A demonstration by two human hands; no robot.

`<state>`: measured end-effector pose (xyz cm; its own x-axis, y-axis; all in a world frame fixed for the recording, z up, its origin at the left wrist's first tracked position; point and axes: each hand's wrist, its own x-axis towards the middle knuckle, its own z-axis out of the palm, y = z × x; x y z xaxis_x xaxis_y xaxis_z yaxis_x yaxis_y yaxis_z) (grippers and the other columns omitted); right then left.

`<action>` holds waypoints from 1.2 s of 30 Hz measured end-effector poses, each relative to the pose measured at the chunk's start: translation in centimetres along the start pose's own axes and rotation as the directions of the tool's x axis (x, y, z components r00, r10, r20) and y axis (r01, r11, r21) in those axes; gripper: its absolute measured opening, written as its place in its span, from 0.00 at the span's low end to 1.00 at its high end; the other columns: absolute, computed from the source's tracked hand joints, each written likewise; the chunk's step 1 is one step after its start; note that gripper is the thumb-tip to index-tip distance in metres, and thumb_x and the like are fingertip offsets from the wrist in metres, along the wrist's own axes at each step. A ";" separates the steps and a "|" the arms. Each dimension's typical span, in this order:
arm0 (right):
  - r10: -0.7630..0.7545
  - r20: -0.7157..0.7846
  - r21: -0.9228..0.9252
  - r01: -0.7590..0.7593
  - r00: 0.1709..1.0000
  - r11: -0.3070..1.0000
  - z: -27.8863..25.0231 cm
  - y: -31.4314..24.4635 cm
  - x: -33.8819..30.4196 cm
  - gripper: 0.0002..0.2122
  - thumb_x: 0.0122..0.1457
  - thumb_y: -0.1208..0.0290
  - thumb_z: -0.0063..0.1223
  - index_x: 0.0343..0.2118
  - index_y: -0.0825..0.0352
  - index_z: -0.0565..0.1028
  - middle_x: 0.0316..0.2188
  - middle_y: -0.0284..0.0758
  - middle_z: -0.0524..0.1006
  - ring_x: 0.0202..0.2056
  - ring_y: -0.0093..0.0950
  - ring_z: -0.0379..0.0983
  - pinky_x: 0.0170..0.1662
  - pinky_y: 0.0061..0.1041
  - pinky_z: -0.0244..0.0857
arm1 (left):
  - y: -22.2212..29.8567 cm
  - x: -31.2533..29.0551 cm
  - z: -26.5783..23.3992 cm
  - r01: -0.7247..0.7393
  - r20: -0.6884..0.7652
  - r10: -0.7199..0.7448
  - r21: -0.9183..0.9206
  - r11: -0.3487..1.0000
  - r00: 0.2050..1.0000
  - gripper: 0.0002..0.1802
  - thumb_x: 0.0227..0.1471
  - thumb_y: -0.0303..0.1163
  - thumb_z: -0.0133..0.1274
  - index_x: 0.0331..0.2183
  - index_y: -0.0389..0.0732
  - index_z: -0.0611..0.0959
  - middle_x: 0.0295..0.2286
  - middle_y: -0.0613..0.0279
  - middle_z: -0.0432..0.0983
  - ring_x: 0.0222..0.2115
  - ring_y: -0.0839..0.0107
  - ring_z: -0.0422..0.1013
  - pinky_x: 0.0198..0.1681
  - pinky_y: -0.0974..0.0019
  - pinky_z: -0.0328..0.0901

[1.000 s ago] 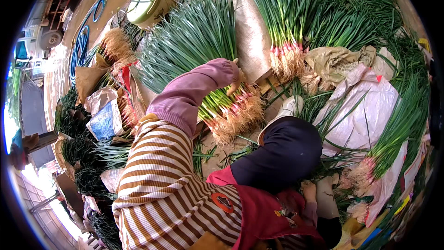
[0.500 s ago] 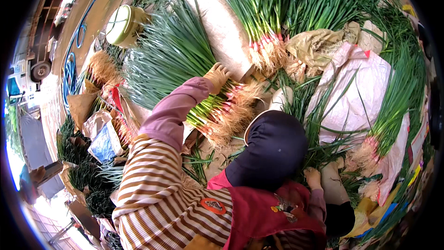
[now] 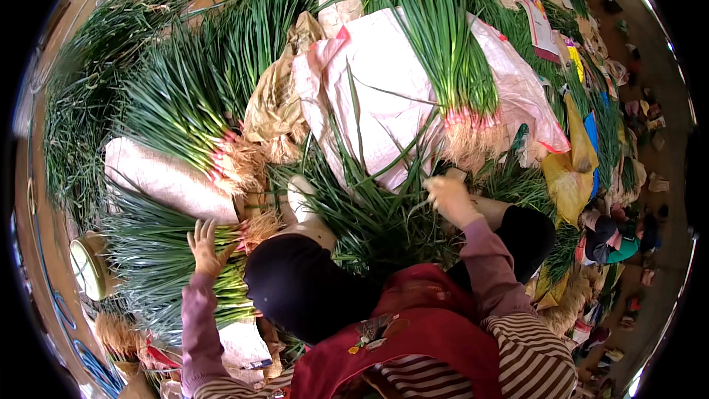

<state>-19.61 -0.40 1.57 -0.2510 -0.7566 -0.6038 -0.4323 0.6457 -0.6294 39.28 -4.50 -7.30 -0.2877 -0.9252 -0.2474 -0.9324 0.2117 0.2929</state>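
My left hand [image 3: 209, 247] lies on a pile of green garlic [image 3: 159, 251] at the left, its fingers spread and nothing gripped. That pile's leaves point left, with pinkish stalk bases and tan roots toward my covered knee. Out in front, my right hand [image 3: 452, 199] hovers over loose green leaves [image 3: 384, 233] between my legs; its fingers reach forward and appear to hold nothing. Just beyond it, a bunch of green garlic [image 3: 469, 89] rests on a pinkish-white plastic sack [image 3: 384, 52], roots toward me. Another bunch [image 3: 192, 111] stands farther left.
A pale, long block [image 3: 166, 177] separates the two left-hand piles. A crumpled tan bag [image 3: 277, 96] touches the white sack. At the far left are a lidded pale bucket [image 3: 88, 266] and a blue hose [image 3: 92, 366]. Yellow sacking [image 3: 569, 177] lies on the right.
The view has swung to the right. My right hand has risen from beside my leg and moved forward over the loose leaves. My left hand stays at the left pile, fingers now spread.
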 end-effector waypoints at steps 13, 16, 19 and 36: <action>-0.259 -0.512 -0.743 -0.271 0.819 0.612 -8.7 -5.5 12.1 0.17 0.50 0.57 0.53 0.34 0.68 0.74 0.29 0.43 0.75 0.32 0.37 0.74 0.36 0.35 0.66 | -6.2 -9.7 15.6 0.199 -0.257 -0.060 0.559 0.805 0.964 0.37 0.46 0.42 0.49 0.58 0.61 0.57 0.61 0.65 0.42 0.62 0.59 0.33 0.60 0.44 0.25; -0.127 -0.522 -0.283 -0.030 0.843 0.959 -10.4 -7.5 9.9 0.12 0.53 0.65 0.53 0.34 0.69 0.75 0.24 0.36 0.75 0.23 0.26 0.71 0.28 0.26 0.66 | -8.1 -9.0 15.3 0.330 -0.074 -0.322 0.192 0.924 0.944 0.33 0.43 0.33 0.53 0.54 0.54 0.66 0.58 0.62 0.53 0.61 0.59 0.41 0.61 0.48 0.34; -0.154 -0.556 0.380 0.414 0.817 0.827 -12.3 -8.6 5.7 0.07 0.57 0.73 0.47 0.35 0.68 0.75 0.26 0.33 0.74 0.21 0.21 0.68 0.22 0.17 0.62 | -5.1 -5.9 8.0 0.131 -0.400 -0.260 -0.321 0.938 0.879 0.26 0.38 0.31 0.61 0.43 0.38 0.75 0.44 0.53 0.70 0.51 0.54 0.60 0.56 0.58 0.52; -0.495 -0.098 -0.363 0.432 0.864 0.826 -0.2 -6.7 -7.9 0.20 0.55 0.48 0.47 0.27 0.65 0.75 0.19 0.35 0.73 0.21 0.30 0.69 0.29 0.30 0.64 | 40.3 8.4 -6.0 0.274 0.315 0.209 -0.940 0.204 0.926 0.15 0.48 0.38 0.56 0.35 0.37 0.81 0.26 0.64 0.77 0.21 0.79 0.69 0.24 0.77 0.66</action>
<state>-14.89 1.19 10.65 -0.0879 -0.9829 -0.1620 -0.7799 0.1691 -0.6026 0.58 -5.64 7.93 -0.5300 -0.7132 -0.4587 -0.0637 -0.5059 0.8602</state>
